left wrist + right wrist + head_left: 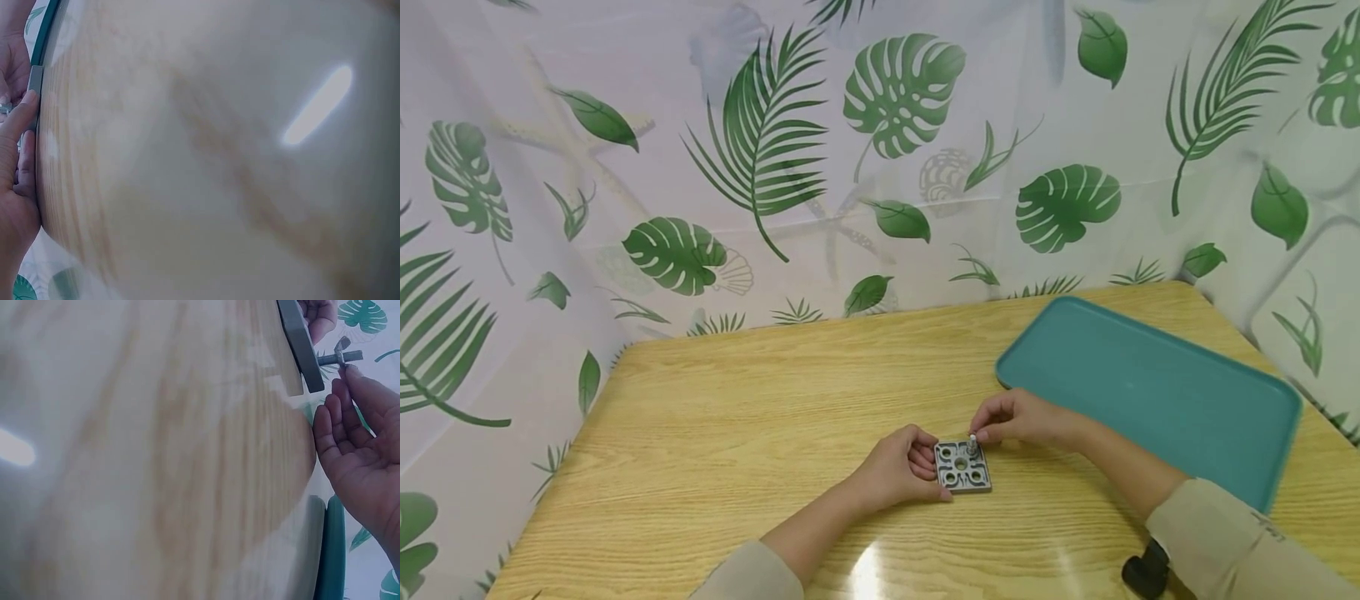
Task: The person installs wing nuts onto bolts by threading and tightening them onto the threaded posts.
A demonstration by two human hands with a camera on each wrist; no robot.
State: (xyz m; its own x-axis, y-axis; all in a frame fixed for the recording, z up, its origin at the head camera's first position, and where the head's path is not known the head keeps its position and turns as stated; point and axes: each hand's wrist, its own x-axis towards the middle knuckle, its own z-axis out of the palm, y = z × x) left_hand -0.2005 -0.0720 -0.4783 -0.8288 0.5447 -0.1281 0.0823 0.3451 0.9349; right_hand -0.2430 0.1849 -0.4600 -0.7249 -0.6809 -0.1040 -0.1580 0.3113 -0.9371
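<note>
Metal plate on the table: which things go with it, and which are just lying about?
In the job:
- square metal plate, held by the left hand
- small bolt with a winged piece, standing on the plate, pinched by the right hand

Just about:
- teal tray
- leaf-patterned backdrop

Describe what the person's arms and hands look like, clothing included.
The left hand and right hand are gloveless. The left sleeve and right sleeve are beige, ending short of the hands; the right one carries a small dark marking.

Left grip point(893, 470) on plate point(962, 477), right grip point(1021, 417) on bolt point(972, 447)
</note>
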